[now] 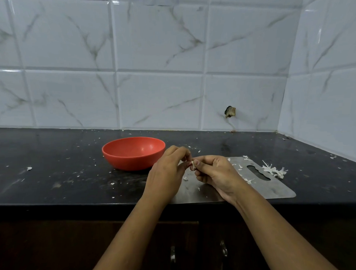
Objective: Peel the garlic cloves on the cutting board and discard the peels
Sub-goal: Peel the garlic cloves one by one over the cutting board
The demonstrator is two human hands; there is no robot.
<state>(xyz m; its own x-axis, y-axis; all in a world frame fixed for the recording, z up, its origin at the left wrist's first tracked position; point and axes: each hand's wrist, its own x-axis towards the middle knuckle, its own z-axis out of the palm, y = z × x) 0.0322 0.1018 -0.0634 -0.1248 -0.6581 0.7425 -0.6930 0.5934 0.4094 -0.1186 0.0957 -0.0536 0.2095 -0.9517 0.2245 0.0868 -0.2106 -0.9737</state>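
A small pale garlic clove (193,164) is pinched between both hands just above the left end of the steel cutting board (275,187). My right hand (214,172) grips it with thumb and curled fingers. My left hand (170,167) pinches its skin from the left with the fingertips. Most of the clove is hidden by the fingers. White peel scraps (247,180) lie on the board, and a heap of peels (275,170) sits off its far right corner.
A red bowl (133,152) stands on the black counter (53,175) just left of my hands; its inside looks empty. Peel flecks dot the counter. Tiled walls close the back and right. The counter's front edge runs under my wrists, above cabinet doors.
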